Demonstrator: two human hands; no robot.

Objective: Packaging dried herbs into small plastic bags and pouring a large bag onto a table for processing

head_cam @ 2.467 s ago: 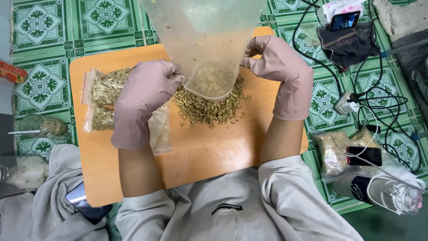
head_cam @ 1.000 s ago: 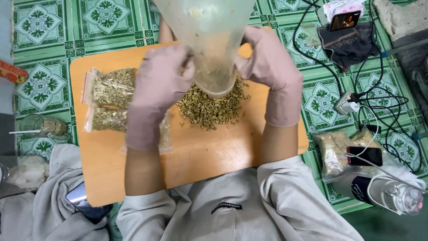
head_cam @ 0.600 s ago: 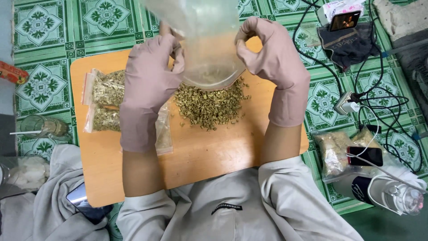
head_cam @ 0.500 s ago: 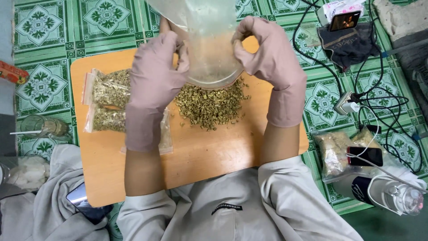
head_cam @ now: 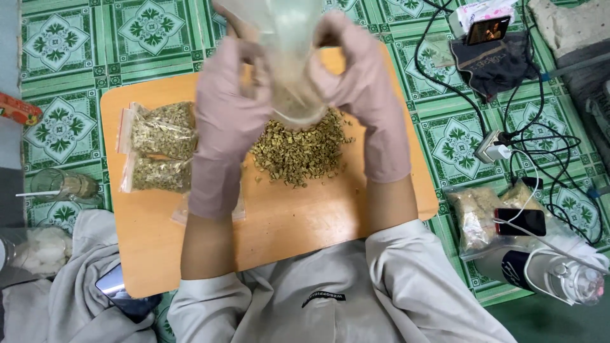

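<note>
Low orange wooden board [head_cam: 286,216] with rounded corners, set on a green patterned tile floor [head_cam: 57,44]. Directly on the board: a loose heap of greenish-brown dried bits [head_cam: 298,152] near the middle, two filled clear zip bags [head_cam: 159,146] stacked at the left edge, an empty flat bag [head_cam: 210,213] just beside them.

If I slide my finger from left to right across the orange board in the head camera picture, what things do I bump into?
Filled clear bags → left hand → clear plastic bag held above the pile of dried bits → right hand.
</note>
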